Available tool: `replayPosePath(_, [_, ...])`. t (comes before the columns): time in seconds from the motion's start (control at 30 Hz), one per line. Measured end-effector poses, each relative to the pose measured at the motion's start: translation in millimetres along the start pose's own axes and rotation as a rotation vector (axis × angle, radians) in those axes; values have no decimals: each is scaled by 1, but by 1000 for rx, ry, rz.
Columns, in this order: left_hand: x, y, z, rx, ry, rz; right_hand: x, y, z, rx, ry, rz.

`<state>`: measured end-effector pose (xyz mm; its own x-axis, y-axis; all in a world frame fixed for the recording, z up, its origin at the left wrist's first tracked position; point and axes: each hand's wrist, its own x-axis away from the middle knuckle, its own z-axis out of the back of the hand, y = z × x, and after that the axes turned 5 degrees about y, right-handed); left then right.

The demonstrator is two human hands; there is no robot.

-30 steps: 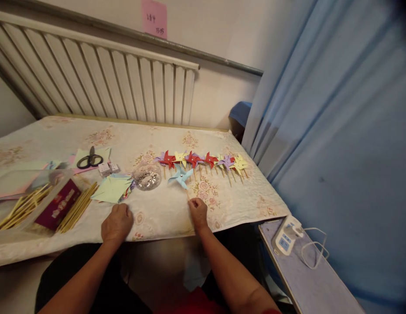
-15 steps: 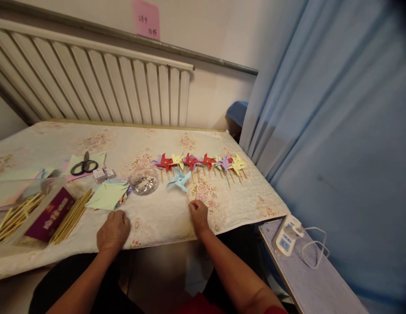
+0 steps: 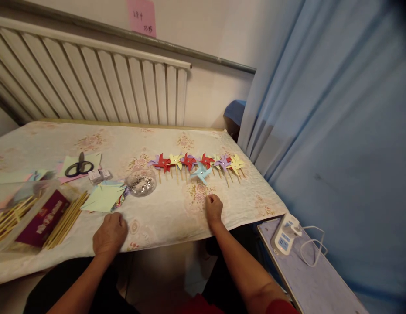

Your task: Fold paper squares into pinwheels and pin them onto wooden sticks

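Note:
My right hand [image 3: 214,208] is closed on the lower end of the stick of a light blue paper pinwheel [image 3: 201,171]. The pinwheel's head lies over a row of several red, yellow and purple pinwheels [image 3: 196,162] on the flowered tablecloth [image 3: 163,209]. My left hand [image 3: 110,233] rests curled at the table's near edge with nothing visible in it. Just beyond it lies a stack of light green paper squares [image 3: 103,197].
A clear round dish of small shiny bits [image 3: 140,182] sits mid-table. Scissors [image 3: 79,166] lie on coloured paper at the left. A clear box with wooden sticks and a maroon packet [image 3: 42,216] stands at the near left. A radiator [image 3: 91,83] lines the wall, with a blue curtain [image 3: 320,109] on the right.
My right hand has carried the blue pinwheel to the right, from in front of the row to lying across its middle. My left hand has drawn back slightly toward the table edge.

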<state>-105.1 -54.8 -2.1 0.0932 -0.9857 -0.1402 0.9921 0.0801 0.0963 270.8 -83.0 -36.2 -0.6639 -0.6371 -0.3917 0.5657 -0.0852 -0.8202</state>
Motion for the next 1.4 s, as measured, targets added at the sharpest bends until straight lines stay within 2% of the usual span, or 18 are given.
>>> replayPosePath(0.23, [1, 2, 4, -2, 0, 3, -31, 13, -2, 13, 99, -171])
replayPosePath(0.63, [0, -3, -4, -1, 24, -15, -71, -2, -51, 88, 49, -128])
replayPosePath(0.97, [0, -5, -8, 1, 26, -9, -84, -13, -76, 226, -3, -174])
replayPosePath(1.4, [1, -6, -10, 26, 22, 0, -86, -18, -79, 321, -22, -184])
